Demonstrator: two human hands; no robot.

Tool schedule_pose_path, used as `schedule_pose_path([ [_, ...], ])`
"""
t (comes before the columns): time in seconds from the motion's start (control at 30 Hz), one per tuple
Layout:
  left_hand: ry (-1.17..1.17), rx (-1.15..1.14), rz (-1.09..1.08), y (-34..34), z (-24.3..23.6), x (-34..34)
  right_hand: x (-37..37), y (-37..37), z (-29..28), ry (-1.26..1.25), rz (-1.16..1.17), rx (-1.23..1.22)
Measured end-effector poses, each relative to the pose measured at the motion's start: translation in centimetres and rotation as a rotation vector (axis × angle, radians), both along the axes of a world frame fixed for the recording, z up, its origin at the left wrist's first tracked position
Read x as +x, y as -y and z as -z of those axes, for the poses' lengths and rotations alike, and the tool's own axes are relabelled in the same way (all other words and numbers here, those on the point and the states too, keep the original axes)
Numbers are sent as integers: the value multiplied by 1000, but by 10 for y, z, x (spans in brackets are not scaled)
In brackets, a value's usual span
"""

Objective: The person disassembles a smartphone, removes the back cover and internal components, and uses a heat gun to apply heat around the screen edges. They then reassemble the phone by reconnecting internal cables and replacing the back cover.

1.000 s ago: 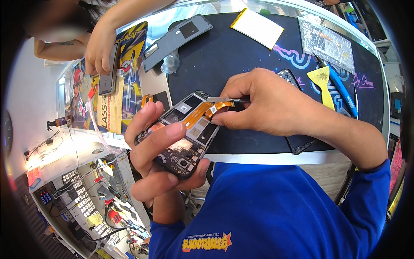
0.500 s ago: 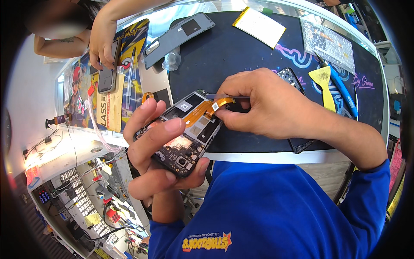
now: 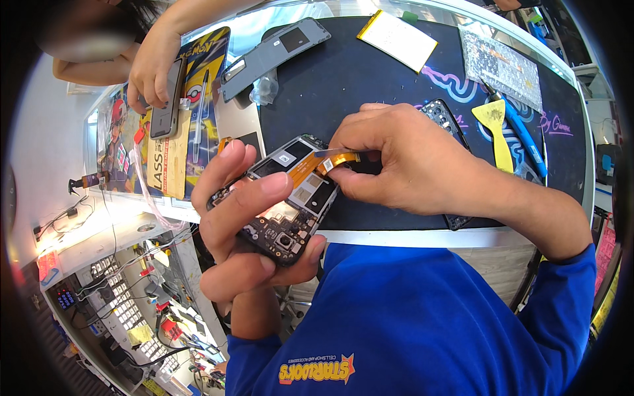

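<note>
My left hand (image 3: 231, 237) is wrapped round an opened phone (image 3: 285, 224) whose circuit board, camera module and orange ribbon cable (image 3: 300, 175) show. My right hand (image 3: 403, 162) is closed at the phone's upper right part, pinching a thin metal tool (image 3: 330, 152) against the curled end of the cable (image 3: 337, 162). Whether the thumb grips the cable as well, I cannot tell. A black phone frame (image 3: 456, 218) lies behind my right hand on the dark mat (image 3: 350, 86).
A grey back cover (image 3: 264, 63), battery (image 3: 396, 39), bubble wrap (image 3: 498, 59), yellow scraper (image 3: 492, 132) and blue screwdriver (image 3: 525, 142) lie on the mat. At upper left another person's hand (image 3: 148, 82) holds a phone (image 3: 165, 119). Cluttered shelves (image 3: 112, 303) stand lower left.
The phone and my hands have shifted slightly upward in the picture. My right thumb and the tool stay at the cable. The other person's hand has moved slightly.
</note>
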State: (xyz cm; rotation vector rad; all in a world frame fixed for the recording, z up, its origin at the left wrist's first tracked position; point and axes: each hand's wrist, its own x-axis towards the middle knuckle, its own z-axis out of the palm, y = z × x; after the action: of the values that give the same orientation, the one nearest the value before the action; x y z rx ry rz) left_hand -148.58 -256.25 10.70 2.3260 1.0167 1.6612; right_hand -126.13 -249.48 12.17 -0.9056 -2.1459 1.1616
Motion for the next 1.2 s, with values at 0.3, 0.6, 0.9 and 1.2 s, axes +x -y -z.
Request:
schedule_pose_path([
  [0.3, 10, -15, 3, 1, -2, -3, 5, -6, -26, 161, -10, -386],
  [0.6, -29, -68, -15, 2, -9, 3, 2, -9, -41, 293, -13, -455],
  [0.9, -40, -84, -6, 1, -12, 4, -4, -4, -40, 299, 10, -356],
  [1.2, -51, -85, 24, -2, -12, -1, -2, -5, -12, 150, -93, 30],
])
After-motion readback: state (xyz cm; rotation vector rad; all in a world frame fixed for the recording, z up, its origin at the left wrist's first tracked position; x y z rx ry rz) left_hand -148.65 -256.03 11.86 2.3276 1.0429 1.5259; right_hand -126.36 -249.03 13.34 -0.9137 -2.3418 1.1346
